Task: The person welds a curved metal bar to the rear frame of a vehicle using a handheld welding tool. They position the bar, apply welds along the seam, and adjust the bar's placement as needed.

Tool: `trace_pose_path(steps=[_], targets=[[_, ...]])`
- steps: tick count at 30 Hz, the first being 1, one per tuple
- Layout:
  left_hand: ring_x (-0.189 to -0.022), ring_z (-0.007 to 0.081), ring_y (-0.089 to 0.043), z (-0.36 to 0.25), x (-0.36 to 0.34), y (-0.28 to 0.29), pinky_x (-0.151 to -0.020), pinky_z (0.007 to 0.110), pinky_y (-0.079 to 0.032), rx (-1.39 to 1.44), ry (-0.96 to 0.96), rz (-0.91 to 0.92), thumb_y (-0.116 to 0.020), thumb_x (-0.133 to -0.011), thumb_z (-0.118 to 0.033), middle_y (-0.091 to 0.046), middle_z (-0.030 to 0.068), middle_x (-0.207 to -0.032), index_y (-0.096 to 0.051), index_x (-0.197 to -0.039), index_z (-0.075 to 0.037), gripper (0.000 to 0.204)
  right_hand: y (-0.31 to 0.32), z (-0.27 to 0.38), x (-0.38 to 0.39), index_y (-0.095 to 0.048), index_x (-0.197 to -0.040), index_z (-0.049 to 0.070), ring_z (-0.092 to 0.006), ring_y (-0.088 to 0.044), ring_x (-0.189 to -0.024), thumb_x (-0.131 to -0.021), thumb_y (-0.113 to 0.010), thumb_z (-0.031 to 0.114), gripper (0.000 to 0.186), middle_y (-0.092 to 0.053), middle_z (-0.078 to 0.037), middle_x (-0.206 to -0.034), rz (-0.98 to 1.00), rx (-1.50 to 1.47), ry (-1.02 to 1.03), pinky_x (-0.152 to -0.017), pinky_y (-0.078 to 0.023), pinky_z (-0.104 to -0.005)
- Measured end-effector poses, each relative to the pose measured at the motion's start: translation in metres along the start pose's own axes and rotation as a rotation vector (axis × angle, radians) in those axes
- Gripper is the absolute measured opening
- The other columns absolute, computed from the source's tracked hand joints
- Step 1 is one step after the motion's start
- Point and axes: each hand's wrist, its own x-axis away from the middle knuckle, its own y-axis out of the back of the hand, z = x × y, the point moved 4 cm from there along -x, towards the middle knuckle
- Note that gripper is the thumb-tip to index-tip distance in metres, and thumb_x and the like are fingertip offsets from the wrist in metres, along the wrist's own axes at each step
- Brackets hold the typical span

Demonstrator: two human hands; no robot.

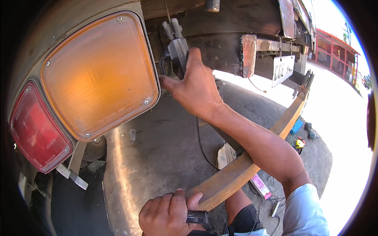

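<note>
My right hand (197, 90) is raised beside the amber lamp (100, 76), gripping a dark electrode holder (177, 49) with a thin rod sticking up from it, near the dark underside of a vehicle. At the bottom, my left hand (165, 212) is closed on a black cylindrical handle (199, 217), beside a long, rusty brown beam (220, 183) that runs diagonally under my right forearm. A red lamp (39, 126) sits left of the amber one.
Along the vehicle at upper right are a rusty bracket (248, 55) and a plate (282, 70). Cardboard (226, 155), cables, a blue item (296, 126), a yellow tape measure (299, 144) and a pink box (260, 187) lie on concrete. A red structure (330, 51) stands beyond the sunlit ground.
</note>
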Motion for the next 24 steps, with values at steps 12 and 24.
trace_pose_path(steps=[12,24], targets=[[-0.065,0.0340,-0.068,0.000,0.000,0.002,-0.061,0.046,-0.056,0.017,0.033,-0.018,-0.082,-0.096,-0.031,-0.068,0.0106,-0.073,-0.069,-0.081,-0.009,0.030,0.021,-0.020,-0.007,-0.054,-0.104,0.011,-0.0095,-0.050,-0.069,-0.096,-0.076,0.048,0.043,-0.048,0.002,-0.081,0.075,-1.587,-0.333,-0.059,-0.045,-0.0268],[-0.064,0.0336,-0.069,-0.004,0.000,0.003,-0.060,0.045,-0.056,-0.042,0.054,-0.052,-0.081,-0.097,-0.034,-0.067,0.0102,-0.071,-0.066,-0.078,-0.011,0.033,0.017,0.021,0.028,-0.047,-0.115,-0.006,-0.0364,-0.073,-0.082,-0.085,-0.088,0.037,0.067,-0.072,-0.023,-0.087,-0.018,-0.038,-0.065,-0.079,-0.059,-0.0466]])
